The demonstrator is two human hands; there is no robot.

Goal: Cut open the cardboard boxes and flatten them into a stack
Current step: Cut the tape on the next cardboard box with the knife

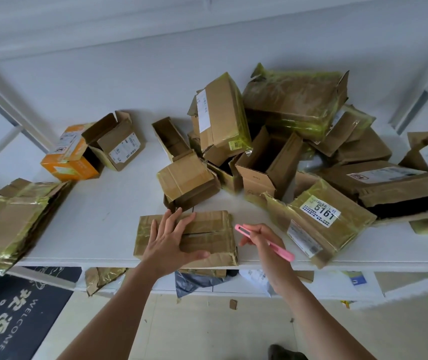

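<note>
I see the taped box (185,239) lying flat at the near edge of the white table (109,203), its long axis running 9 to 3 o'clock across my view, top seam running the same way. My left hand (174,240) lies on its lid with fingers straight and spread, fingertips pointing toward 1 o'clock and the thumb stretched along the near side toward 3 o'clock. The box shows out from under the palm on both sides, more of it toward 3 o'clock. It is brown cardboard wrapped in glossy yellowish tape, creased at the corners, with a dark slit along the middle seam.

My right hand (262,241) is curled around a pink utility knife (265,241), just off the box's 3 o'clock end. The knife's long axis runs from 10 to 4 o'clock, its tip end aimed at 10 o'clock toward the box; I cannot tell whether it touches the cardboard.

At 9 o'clock a stack of flattened boxes (12,227) overhangs the table edge. From 12 to 3 o'clock lies a heap of open and taped boxes (285,141), one bearing a label reading 5161 (321,211). An orange box (71,159) sits at 10 o'clock.
</note>
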